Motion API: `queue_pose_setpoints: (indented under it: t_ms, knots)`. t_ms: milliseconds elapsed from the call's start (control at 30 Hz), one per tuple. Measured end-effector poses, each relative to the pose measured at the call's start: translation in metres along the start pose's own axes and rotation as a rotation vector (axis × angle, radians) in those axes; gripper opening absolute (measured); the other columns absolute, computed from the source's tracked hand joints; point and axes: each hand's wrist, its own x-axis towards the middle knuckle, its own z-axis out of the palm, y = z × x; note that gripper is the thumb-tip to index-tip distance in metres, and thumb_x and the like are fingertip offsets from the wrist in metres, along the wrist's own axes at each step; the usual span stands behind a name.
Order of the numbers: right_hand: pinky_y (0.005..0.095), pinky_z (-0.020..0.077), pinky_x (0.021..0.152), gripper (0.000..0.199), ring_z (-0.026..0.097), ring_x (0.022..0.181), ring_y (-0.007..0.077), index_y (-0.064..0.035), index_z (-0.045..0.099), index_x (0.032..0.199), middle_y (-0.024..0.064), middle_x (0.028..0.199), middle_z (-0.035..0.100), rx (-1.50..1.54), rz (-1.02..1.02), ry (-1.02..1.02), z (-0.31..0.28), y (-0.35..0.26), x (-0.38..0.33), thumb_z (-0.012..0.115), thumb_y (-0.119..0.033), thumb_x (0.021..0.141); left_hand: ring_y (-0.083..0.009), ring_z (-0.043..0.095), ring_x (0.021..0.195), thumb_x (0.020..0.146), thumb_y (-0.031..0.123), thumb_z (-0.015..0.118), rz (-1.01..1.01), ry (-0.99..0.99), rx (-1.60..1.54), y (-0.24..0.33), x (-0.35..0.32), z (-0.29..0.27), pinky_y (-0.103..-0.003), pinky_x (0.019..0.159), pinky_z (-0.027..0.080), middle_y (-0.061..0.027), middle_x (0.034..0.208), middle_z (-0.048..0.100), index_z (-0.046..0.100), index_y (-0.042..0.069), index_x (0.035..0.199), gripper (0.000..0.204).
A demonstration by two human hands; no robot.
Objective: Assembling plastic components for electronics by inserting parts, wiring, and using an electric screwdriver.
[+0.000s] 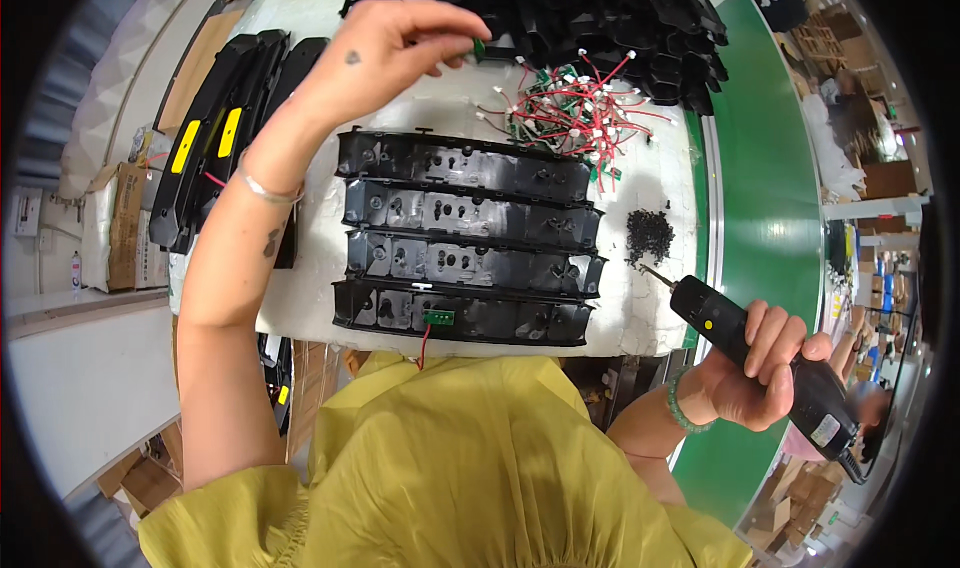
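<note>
Four long black plastic housings (465, 238) lie side by side on the white bench top (310, 298). The nearest housing carries a small green circuit board (438, 317) with a red wire. My left hand (395, 43) reaches out over the bench and pinches a small green board (479, 48) between its fingertips, beside a tangle of red and white wired boards (572, 113). My right hand (762, 368) grips a black electric screwdriver (760, 353) off the bench's right edge, its bit pointing toward a heap of black screws (650, 233).
A big pile of black plastic parts (590, 8) fills the far end of the bench. Black covers with yellow labels (215, 133) lean at the left. A green conveyor belt (770, 198) runs along the right. Cardboard boxes (125, 223) stand at the left.
</note>
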Motion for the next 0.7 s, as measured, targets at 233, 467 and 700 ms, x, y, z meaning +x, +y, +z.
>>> queue_pose_setpoints:
  t_ms: [233, 467, 700]
  knots:
    - [0.0230, 0.0314, 0.059, 0.028, 0.041, 0.049, 0.0059, -0.0105, 0.048, 0.099, -0.0053, 0.059, 0.043, 0.115, 0.091, -0.114, 0.028, 0.011, -0.002, 0.059, -0.009, 0.073, -0.0041, 0.046, 0.065, 0.073, -0.004, 0.069, 0.073, 0.149, 0.338, 0.057, -0.080, -0.020, -0.016, 0.054, 0.038, -0.0009, 0.084, 0.059, 0.067, 0.002, 0.093, 0.020]
    - [0.0228, 0.0305, 0.053, 0.032, 0.040, 0.049, 0.0064, -0.0111, 0.041, 0.098, -0.0066, 0.059, 0.043, 0.082, 0.224, -0.380, 0.087, 0.034, -0.023, 0.060, -0.005, 0.073, -0.0257, 0.060, 0.060, 0.071, 0.003, 0.070, -0.076, -0.102, -0.059, 0.037, -0.147, 0.028, -0.032, 0.056, 0.047, -0.0106, 0.070, 0.064, 0.065, 0.001, 0.079, 0.010]
    - [0.0259, 0.0316, 0.055, 0.032, 0.042, 0.048, 0.0092, -0.0140, 0.042, 0.102, -0.0030, 0.061, 0.045, 0.045, 0.238, -0.483, 0.104, 0.046, -0.036, 0.061, -0.010, 0.076, -0.0252, 0.058, 0.071, 0.069, 0.002, 0.067, 0.120, 0.030, 0.217, 0.019, -0.151, 0.075, -0.036, 0.053, 0.046, -0.0060, 0.066, 0.058, 0.053, 0.006, 0.076, 0.016]
